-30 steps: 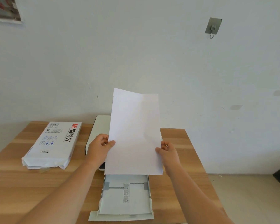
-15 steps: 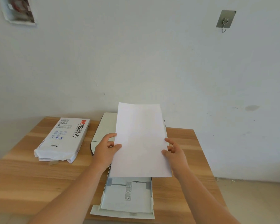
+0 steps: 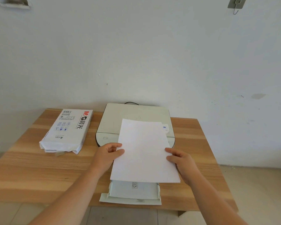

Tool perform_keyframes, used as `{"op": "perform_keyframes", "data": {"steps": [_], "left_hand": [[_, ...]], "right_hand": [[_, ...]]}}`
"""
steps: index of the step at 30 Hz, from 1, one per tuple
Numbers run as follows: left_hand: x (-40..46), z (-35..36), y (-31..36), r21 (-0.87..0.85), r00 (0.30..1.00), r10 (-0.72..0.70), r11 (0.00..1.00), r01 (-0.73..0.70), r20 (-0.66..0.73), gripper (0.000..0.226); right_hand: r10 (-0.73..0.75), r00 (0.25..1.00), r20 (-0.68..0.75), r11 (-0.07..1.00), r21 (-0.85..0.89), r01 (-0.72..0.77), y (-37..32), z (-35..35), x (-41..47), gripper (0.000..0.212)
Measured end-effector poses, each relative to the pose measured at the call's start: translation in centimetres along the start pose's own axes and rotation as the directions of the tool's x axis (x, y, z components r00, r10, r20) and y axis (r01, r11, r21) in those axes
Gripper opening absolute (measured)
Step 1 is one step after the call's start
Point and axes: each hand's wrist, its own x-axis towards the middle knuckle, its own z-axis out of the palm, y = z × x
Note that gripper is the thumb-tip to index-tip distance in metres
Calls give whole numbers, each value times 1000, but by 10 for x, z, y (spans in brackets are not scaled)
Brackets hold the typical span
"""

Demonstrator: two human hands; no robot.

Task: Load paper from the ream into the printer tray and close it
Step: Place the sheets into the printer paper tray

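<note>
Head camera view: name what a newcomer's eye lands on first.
First, the white paper stack held at its sides by the left hand and right hand, above the pulled-out printer tray. Then the printer against the wall, and the opened ream to its left on the wooden table.

Plain home-office corner is suggested: printer and paper ream set on wooden desk against bare white wall with adhesive hook.
</note>
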Motion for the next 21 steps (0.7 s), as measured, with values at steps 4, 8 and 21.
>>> {"op": "perform_keyframes", "data": {"steps": [4,8,21], "left_hand": [[-13,-1,-1,-108,998,-63,992,64,13,24],[-25,-2,-3,-214,994,-111,970,113,19,22],[-61,-7,-97,72,972,-220,974,215,77,15]], "right_hand": [[25,999,33,999,40,-27,2,3,-11,22],[18,999,46,999,49,-21,0,2,-16,16],[223,975,7,972,-75,-221,99,8,-35,18]]}}
